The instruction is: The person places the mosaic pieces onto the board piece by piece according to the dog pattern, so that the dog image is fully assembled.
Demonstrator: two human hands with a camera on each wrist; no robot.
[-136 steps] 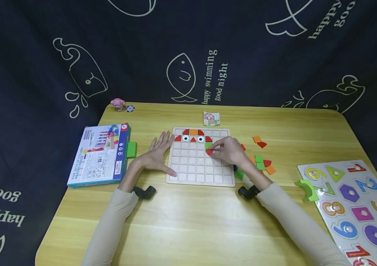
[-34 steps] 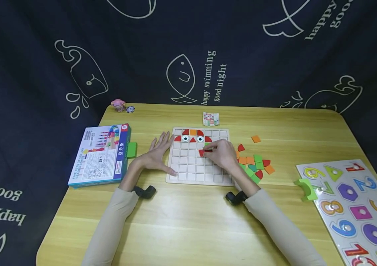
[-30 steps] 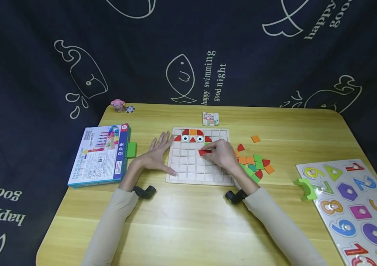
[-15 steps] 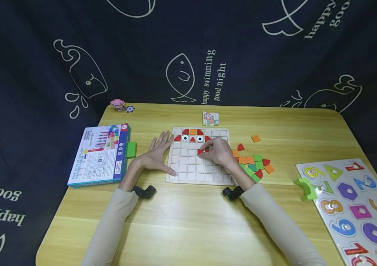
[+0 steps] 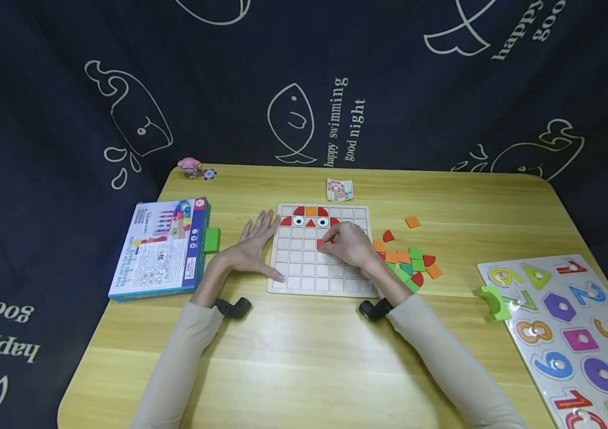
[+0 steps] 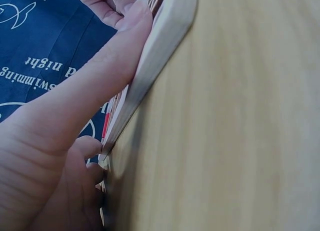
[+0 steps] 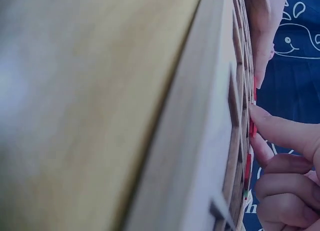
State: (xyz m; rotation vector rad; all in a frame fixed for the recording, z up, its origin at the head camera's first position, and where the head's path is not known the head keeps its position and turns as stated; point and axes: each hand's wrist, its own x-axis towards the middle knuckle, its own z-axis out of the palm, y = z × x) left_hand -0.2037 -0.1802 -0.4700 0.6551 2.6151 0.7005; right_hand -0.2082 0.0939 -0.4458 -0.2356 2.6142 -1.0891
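Note:
A wooden grid board (image 5: pixel 294 269) lies mid-table, with red pieces, an orange square (image 5: pixel 311 211) and two eye tiles (image 5: pixel 298 221) in its upper rows. My left hand (image 5: pixel 250 250) is spread along the board's left side, thumb on its lower left corner. Over the middle of the board, my right hand (image 5: pixel 351 243) pinches a small red tile (image 5: pixel 320 244) between thumb and index finger. In the right wrist view that red tile (image 7: pixel 253 128) is at the board's surface. The right hand covers the cells beneath and behind it.
Loose green, orange and red tiles (image 5: pixel 416 264) lie right of the board. A small picture card (image 5: pixel 340 190) is behind it. At left are a boxed toy set (image 5: pixel 160 250) and a green block (image 5: pixel 211 240); at right, a number puzzle (image 5: pixel 567 333) and green arch block (image 5: pixel 495 304).
My right hand has moved left across the board and now pinches a different red tile. A red piece beside the far orange tile is gone from there. The left hand has stayed put.

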